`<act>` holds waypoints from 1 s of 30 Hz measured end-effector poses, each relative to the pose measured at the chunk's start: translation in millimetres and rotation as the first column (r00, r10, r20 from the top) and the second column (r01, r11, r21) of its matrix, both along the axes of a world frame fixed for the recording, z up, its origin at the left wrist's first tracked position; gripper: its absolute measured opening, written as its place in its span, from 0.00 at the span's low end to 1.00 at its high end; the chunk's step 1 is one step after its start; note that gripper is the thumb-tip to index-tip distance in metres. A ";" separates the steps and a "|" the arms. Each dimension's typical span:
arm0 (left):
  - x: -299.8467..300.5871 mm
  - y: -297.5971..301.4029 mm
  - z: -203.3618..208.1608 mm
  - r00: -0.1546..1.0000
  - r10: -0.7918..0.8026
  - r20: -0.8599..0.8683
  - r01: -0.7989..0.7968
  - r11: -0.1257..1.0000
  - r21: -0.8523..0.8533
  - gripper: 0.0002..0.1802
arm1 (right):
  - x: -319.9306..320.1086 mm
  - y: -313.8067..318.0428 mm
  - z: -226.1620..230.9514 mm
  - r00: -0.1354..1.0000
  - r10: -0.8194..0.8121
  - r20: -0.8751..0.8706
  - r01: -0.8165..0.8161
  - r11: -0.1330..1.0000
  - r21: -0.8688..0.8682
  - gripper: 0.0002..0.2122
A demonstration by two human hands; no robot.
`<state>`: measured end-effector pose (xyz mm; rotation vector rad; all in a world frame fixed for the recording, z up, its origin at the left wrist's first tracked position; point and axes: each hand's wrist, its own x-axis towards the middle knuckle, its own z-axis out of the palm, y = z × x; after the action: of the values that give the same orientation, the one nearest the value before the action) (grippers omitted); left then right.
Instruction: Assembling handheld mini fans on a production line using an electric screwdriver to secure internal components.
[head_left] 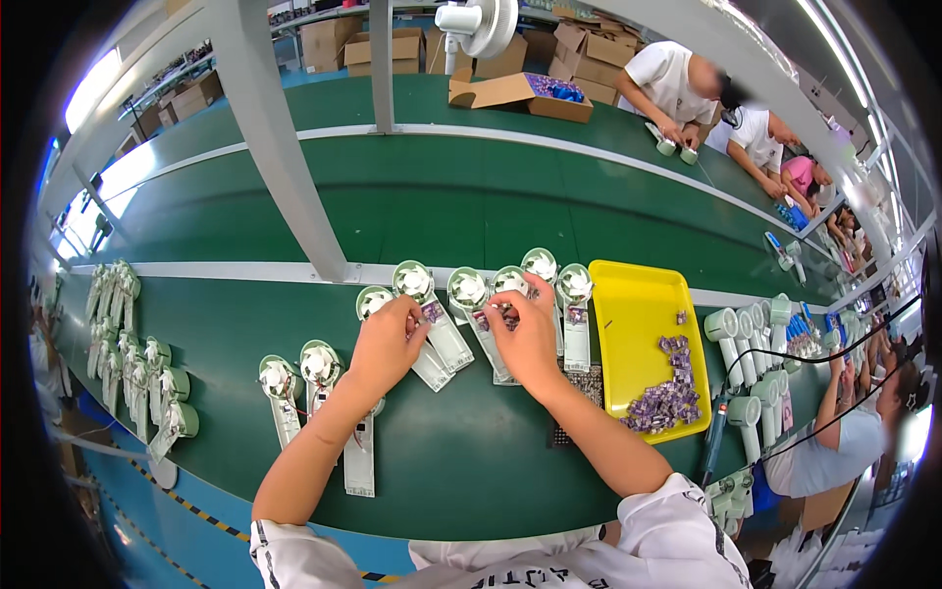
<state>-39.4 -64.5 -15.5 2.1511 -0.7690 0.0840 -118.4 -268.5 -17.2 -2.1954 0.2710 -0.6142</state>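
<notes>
Hands are working over a row of open handheld fan halves (491,304) lying face-up on the green desk (461,461), each a white shell with a round head and a long handle. The left hand (388,344) is pressing down on one fan half (432,353), fingers curled over its handle where a small purple part is showing; its grip is closed onto the shell, though exactly how the fingertips are pinching is hidden by the knuckles. The right hand (525,334) is reaching to the neighbouring fan half (486,339), thumb and forefinger drawn together near a small purple circuit board (505,316) at the top of the handle; the grip looks nearly shut on that piece, but the part is too small to be sure. Just to the right a yellow tray (628,304) is holding a heap of the same purple boards (667,398), and a dark perforated pad (579,393) is lying partly under the right forearm. More fan halves (304,383) are waiting at the left, and finished white fans (756,344) are standing beyond the tray. Judging from this, the step in hand is seating a board into a handle cavity while the other hand is steadying the shell; the next move would call for aligning the board squarely in its recess, pressing it flat, then fetching another from the tray.
</notes>
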 end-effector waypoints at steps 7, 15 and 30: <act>-6.3 1.3 -5.6 0.979 0.112 0.173 -0.130 0.986 0.100 0.04 | -3.1 0.0 -8.1 0.999 -0.041 -0.027 0.038 0.996 -0.082 0.06; 2.1 8.3 -5.2 0.968 0.155 0.198 -0.162 0.987 0.018 0.03 | 0.8 -6.0 -7.0 0.997 0.055 0.055 -0.053 0.998 -0.033 0.05; 35.1 1.7 35.8 0.996 0.089 0.019 -0.084 0.982 -0.171 0.05 | 45.7 -0.4 22.0 0.967 0.072 0.246 -0.072 0.997 -0.009 0.04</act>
<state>-4.3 -62.8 20.3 2.0237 -0.6586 0.2164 -72.7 -268.8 4.9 -2.0929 0.0600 -0.8360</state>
